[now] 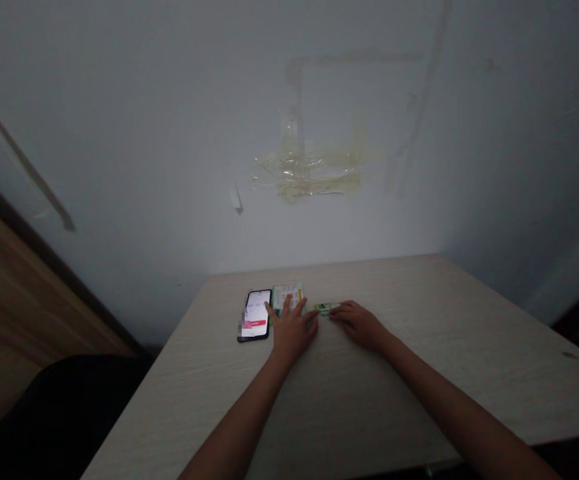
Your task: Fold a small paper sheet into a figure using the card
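Observation:
My left hand [292,325] lies flat on the pale wooden table [419,347] with its fingers spread, the fingertips resting on a small colourful packet [289,293]. To its left a black smartphone [255,315] lies face up with its screen lit. My right hand [359,321] rests on the table with its fingers curled, pinching the right end of a thin green strip-like item [324,308]. My left thumb touches the strip's left end. What the strip is cannot be made out.
The table stands against a white wall with old tape residue [309,170]. A wooden panel [14,293] runs along the left, and a dark seat or bag [49,413] sits low beside the table's left edge.

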Available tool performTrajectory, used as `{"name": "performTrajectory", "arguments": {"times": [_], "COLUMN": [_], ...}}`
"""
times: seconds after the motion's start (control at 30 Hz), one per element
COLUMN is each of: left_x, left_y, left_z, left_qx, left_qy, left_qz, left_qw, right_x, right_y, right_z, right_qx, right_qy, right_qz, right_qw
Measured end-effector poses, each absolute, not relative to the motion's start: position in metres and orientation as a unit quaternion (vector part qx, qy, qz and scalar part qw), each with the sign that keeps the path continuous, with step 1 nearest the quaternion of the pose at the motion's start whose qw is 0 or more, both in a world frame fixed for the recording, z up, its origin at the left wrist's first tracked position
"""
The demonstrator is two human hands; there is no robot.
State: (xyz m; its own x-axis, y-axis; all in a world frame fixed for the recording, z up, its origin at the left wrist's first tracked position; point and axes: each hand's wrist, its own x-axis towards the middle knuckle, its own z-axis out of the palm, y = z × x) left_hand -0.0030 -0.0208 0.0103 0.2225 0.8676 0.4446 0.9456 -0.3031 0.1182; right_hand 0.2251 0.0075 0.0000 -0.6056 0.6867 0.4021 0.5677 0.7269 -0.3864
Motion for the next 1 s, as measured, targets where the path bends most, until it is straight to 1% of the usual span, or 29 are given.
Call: {"name": "performTrajectory", "arguments": {"times": [0.37,0.7,0.87,1.0], "left_x": [-0.003,-0.002,-0.003,-0.004], "left_y": [-0.018,-0.018,-0.019,-0.019], "left_z": [0.007,0.007,0.005,0.004], "left_qx": [-0.762,-0.762,-0.778,-0.801], "left_qy": [-0.600,-0.602,-0.573,-0.538], "left_qz": [-0.228,-0.222,-0.234,-0.245], "left_qw": [0.080,0.095,0.109,0.099], "right_x": [0.226,0.226,0.228,0.230], "right_y": [0.010,0.012,0.013,0.015], "right_z": [-0.003,-0.005,-0.008,-0.013], "right_qx": [-0.353,-0.350,-0.357,-0.378], "right_qy": [-0.887,-0.890,-0.877,-0.850], "right_qz": [0.115,0.109,0.130,0.164], "right_qw": [0.274,0.270,0.295,0.328]}}
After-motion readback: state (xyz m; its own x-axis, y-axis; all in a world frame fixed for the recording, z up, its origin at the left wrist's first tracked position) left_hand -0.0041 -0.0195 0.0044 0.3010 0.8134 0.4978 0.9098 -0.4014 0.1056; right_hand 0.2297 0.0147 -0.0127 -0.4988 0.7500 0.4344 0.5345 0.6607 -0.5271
